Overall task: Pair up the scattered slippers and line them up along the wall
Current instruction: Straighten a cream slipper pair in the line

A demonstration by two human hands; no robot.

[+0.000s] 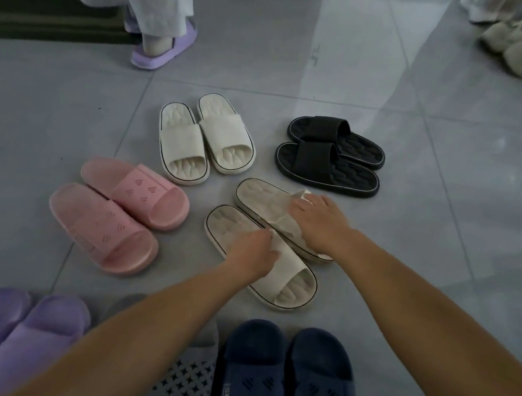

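Navy slippers (pixel 286 382) lie nearest. My left hand (pixel 251 256) grips the near beige slipper (pixel 292 284); my right hand (pixel 319 224) grips the far beige slipper (pixel 263 198).

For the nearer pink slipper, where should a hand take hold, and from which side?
Take the nearer pink slipper by its wide strap, coming from above with fingers hooked under the toe-side edge. It lies sole-down, strap arching clear of the footbed, open toe toward the lower right.

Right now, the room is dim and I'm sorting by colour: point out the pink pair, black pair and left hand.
Pink pair (pixel 140 191): head view, strap of the farther slipper.
Black pair (pixel 318 159): head view, strap of the nearer slipper.
Left hand (pixel 251 251): head view, back of the hand.
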